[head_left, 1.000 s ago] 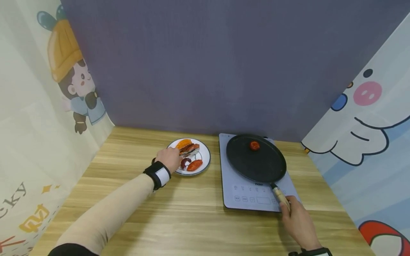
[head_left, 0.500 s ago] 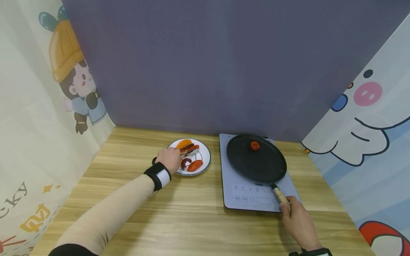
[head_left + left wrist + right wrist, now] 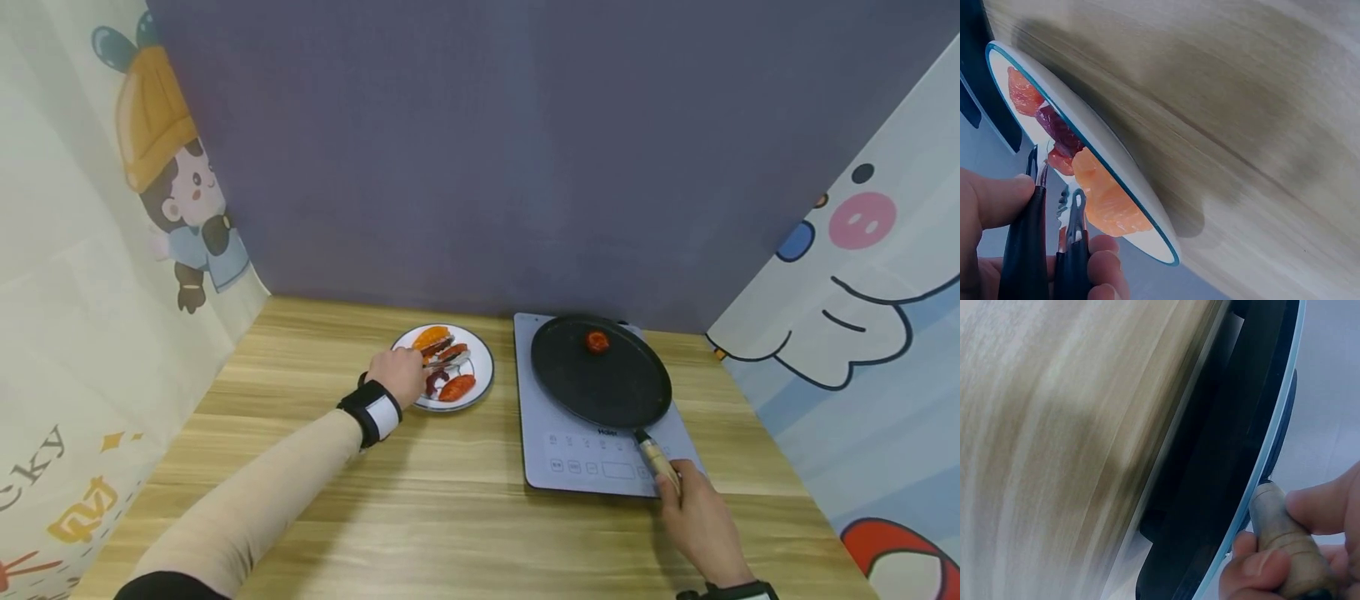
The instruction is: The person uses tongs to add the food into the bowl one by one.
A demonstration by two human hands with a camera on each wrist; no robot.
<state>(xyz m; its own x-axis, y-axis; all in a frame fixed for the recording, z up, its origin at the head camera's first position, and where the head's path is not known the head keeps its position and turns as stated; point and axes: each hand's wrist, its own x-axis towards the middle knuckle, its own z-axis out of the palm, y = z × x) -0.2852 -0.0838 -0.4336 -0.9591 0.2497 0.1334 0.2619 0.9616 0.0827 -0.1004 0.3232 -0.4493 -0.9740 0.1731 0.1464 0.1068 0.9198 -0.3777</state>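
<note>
Plate: on the table, left of the cooker
Food pieces: on the plate
Tongs: in the left hand, over the plate
Pan: on the cooker, towards its back
Lone food piece: on the pan, near its far rim
Handle: at the pan's front, in the right hand
Panel: behind the table
</note>
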